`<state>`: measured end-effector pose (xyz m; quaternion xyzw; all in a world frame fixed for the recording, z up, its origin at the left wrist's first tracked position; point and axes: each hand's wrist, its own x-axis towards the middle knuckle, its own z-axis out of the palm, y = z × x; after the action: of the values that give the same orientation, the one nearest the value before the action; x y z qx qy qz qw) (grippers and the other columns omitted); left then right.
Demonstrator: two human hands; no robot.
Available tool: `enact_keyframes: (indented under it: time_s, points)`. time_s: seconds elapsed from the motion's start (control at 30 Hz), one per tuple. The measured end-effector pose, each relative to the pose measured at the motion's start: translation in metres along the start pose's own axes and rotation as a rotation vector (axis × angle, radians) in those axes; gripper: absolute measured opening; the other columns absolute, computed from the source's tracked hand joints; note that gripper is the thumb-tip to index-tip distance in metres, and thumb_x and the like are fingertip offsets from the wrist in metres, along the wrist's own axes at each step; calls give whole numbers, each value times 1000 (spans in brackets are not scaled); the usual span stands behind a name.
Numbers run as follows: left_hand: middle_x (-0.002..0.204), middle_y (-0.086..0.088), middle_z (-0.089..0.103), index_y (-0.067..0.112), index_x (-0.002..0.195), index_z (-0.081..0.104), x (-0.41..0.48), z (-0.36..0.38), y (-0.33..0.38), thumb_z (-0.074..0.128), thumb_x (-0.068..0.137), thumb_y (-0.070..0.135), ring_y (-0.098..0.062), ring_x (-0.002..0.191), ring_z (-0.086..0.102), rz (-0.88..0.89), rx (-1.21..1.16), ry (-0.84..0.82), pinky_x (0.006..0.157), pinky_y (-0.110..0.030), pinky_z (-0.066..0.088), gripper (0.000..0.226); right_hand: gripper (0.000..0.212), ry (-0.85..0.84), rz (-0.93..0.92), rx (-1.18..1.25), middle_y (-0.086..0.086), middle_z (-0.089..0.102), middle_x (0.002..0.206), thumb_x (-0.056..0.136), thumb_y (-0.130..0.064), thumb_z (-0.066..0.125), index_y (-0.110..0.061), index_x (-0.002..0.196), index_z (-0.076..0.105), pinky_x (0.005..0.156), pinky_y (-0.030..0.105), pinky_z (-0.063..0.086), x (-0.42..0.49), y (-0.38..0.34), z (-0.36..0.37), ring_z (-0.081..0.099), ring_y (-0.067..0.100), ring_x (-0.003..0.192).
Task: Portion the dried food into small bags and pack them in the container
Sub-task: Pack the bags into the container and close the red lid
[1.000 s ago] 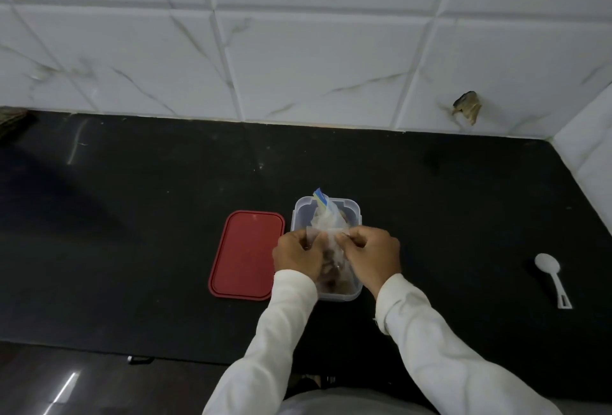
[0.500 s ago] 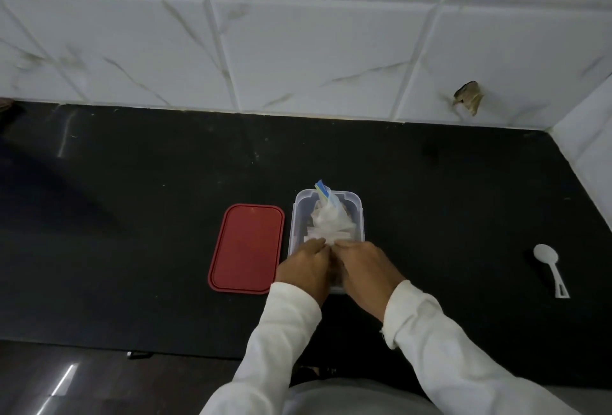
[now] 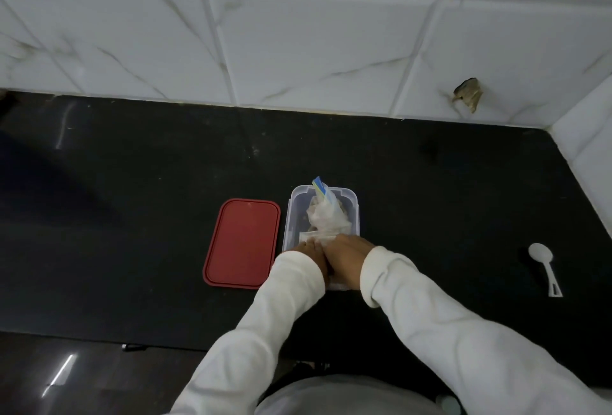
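Observation:
A clear rectangular container (image 3: 356,212) stands on the black counter. Small clear bags of brown dried food (image 3: 326,219) fill it, and one bag's blue and yellow zip strip sticks up at the far end. My left hand (image 3: 309,255) and my right hand (image 3: 346,257) lie side by side over the near half of the container. Their fingers curl down onto a small bag (image 3: 317,236) and hold it low inside. The fingertips and the near end of the container are hidden under the hands.
The red lid (image 3: 241,244) lies flat just left of the container. A white plastic spoon (image 3: 543,263) lies far right on the counter (image 3: 132,199). A white tiled wall runs along the back and right. The counter's front edge is near my body.
Both hands have come down and toward me with the small bag, from holding it above the container to pushing it into the near half.

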<state>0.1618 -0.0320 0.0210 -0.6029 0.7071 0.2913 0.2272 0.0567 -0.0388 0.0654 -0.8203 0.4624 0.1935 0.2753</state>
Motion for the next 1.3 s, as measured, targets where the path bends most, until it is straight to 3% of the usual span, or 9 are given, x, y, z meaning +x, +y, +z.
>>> enact_keyframes:
  time_s: [0.17,0.33,0.5,0.6,0.67,0.77,0.93,1.2,1.3]
  points:
    - [158,-15,30,4,153,23,-2,-5,7,48,102,26,-30,144,34,-57,-29,8,114,-39,29,61,30,-28,-25,-62,11,66,106,88,-30,65,-10,110,62,87,35,52,0,-2,-9,64,29,98]
    - [156,-12,30,6,149,31,-28,-2,10,53,99,21,-30,137,43,-59,-158,242,108,-40,40,57,21,88,16,-47,16,66,103,93,-18,58,-1,104,65,80,33,48,-11,-5,-5,63,30,96]
    - [123,-14,67,5,118,67,-62,4,-14,69,81,12,-34,103,69,94,-299,915,77,-40,58,38,24,469,23,125,9,61,116,99,-18,47,-6,116,60,91,33,43,-24,-31,-9,58,26,110]
    - [112,-16,71,3,113,71,-69,14,-50,64,82,16,-33,98,70,31,-342,1212,79,-39,57,35,34,661,-78,350,0,58,131,99,-26,52,-14,131,55,107,29,41,-21,-54,-7,54,12,120]
    - [120,-16,68,3,120,68,-70,20,-78,61,84,12,-36,106,65,-129,-445,1160,83,-40,54,37,41,639,-137,524,-1,55,138,98,-26,54,-16,138,51,107,31,43,-12,-70,1,51,11,126]
    - [139,-12,55,12,136,58,-56,35,-116,56,93,13,-33,124,52,-373,-612,877,95,-44,45,42,54,359,-101,763,5,44,149,96,-24,55,-14,146,38,112,40,38,6,-93,15,43,20,136]
    - [136,-16,57,12,138,55,-33,55,-149,55,96,17,-37,123,52,-469,-759,693,103,-45,43,43,45,80,58,785,10,48,142,99,-22,49,-8,140,42,94,25,35,30,-112,15,47,25,128]
    - [115,-5,69,16,120,66,-24,53,-161,59,92,8,-19,100,63,-556,-1111,732,91,-31,49,30,43,-30,101,698,13,46,137,95,-26,49,-10,134,44,101,38,43,58,-126,24,49,29,121]
    - [106,-3,69,22,113,65,-26,49,-165,67,88,6,-22,95,67,-544,-1299,746,88,-37,54,30,53,-13,95,688,14,41,145,98,-38,47,-10,142,37,105,38,39,57,-126,22,44,30,130]
